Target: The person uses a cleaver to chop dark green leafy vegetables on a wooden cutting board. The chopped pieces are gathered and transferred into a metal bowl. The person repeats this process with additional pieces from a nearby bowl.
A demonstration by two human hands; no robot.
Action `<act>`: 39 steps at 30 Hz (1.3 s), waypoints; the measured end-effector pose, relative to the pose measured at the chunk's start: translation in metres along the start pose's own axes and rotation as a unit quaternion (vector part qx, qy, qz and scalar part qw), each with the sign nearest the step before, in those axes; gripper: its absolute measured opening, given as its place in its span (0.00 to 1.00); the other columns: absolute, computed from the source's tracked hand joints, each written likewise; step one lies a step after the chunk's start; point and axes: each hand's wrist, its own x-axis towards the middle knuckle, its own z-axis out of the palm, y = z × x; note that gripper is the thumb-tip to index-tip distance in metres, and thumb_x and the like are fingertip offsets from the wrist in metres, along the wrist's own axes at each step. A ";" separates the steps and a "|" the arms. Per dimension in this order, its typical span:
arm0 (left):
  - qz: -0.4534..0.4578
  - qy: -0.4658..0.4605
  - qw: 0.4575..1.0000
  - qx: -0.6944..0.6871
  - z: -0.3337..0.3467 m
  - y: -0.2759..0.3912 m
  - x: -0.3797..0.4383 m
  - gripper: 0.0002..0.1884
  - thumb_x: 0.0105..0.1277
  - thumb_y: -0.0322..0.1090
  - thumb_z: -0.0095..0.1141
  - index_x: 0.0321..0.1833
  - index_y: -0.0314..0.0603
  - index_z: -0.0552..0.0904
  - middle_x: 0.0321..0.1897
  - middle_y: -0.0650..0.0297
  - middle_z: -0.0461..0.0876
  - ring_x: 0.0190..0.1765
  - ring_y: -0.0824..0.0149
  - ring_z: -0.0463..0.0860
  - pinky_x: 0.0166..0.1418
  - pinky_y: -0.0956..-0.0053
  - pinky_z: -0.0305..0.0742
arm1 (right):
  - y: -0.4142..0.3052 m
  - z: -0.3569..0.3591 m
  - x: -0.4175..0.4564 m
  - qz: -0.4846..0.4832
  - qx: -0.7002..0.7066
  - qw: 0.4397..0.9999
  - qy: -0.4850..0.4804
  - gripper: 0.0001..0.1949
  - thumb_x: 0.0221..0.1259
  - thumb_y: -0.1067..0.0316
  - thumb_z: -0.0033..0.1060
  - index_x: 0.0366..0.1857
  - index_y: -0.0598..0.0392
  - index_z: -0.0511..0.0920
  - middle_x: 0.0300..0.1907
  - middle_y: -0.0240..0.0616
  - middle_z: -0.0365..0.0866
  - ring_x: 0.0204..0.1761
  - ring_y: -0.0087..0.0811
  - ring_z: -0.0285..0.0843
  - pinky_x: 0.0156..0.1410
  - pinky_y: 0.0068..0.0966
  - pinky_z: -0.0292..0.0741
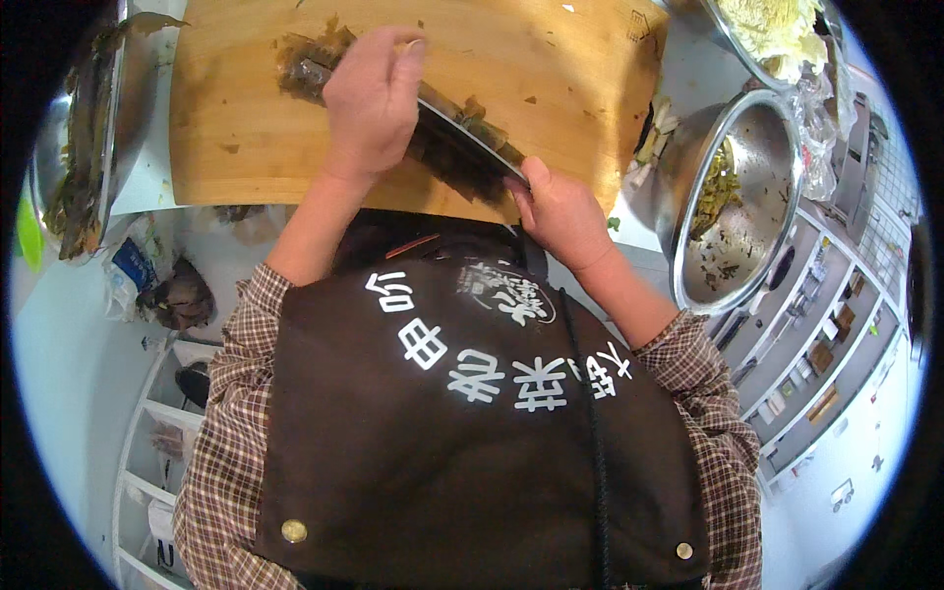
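Note:
On the wooden cutting board [243, 140] lies a long bundle of dark, wet leafy vegetables [306, 66], slanting down to the right. My left hand [376, 103] is closed over the bundle, near the far end of a knife [472, 139]; the undersides of its fingers are hidden. The knife lies along the bundle with its spine up. My right hand [564, 217] grips the knife's handle near the board's front edge. Small dark leaf scraps are scattered on the board.
Right of the board stands a steel bowl [785, 214] holding cut greens [715, 195]; behind it is a bowl of pale cabbage [774, 26]. A metal tray [110, 147] with long dark leaves stands at the left. Plastic bags [133, 269] and shelves [147, 413] are below left.

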 end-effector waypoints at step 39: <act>0.392 -0.268 0.847 0.238 -0.040 -0.069 -0.023 0.18 0.62 0.32 0.61 0.56 0.41 0.83 0.53 0.58 0.83 0.61 0.55 0.81 0.73 0.54 0.70 | -0.007 0.017 -0.092 0.165 0.111 0.969 0.144 0.12 0.68 0.64 0.71 0.40 0.57 0.76 0.32 0.53 0.88 0.34 0.55 0.87 0.38 0.44 0.82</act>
